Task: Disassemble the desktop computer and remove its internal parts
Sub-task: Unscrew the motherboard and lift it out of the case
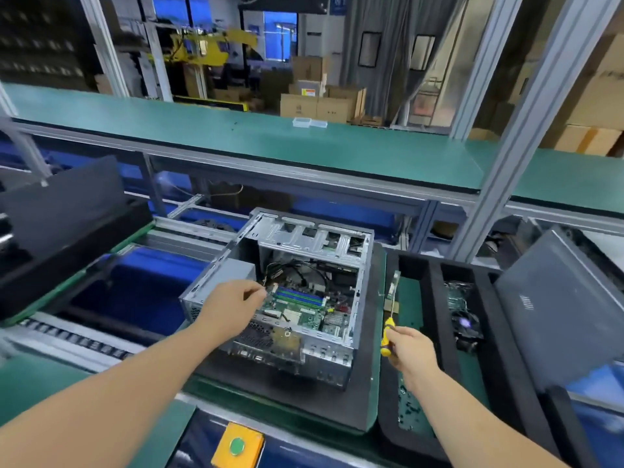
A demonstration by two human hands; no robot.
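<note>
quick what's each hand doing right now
Left hand: fingers pinched over the open grey metal computer case; contents unclear.
Right hand: gripping yellow-handled screwdriver.

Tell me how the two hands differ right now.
The left hand reaches into the open computer case, fingers pinched over the motherboard; the right hand stays outside the case to its right. The left hand shows no tool; the right hand grips a yellow-handled screwdriver. Both are bare.

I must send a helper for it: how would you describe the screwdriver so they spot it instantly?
Find the open computer case on the green bench. Just right of it, the right hand holds the screwdriver, tip up. Its yellow handle is the only bright thing there.
</note>
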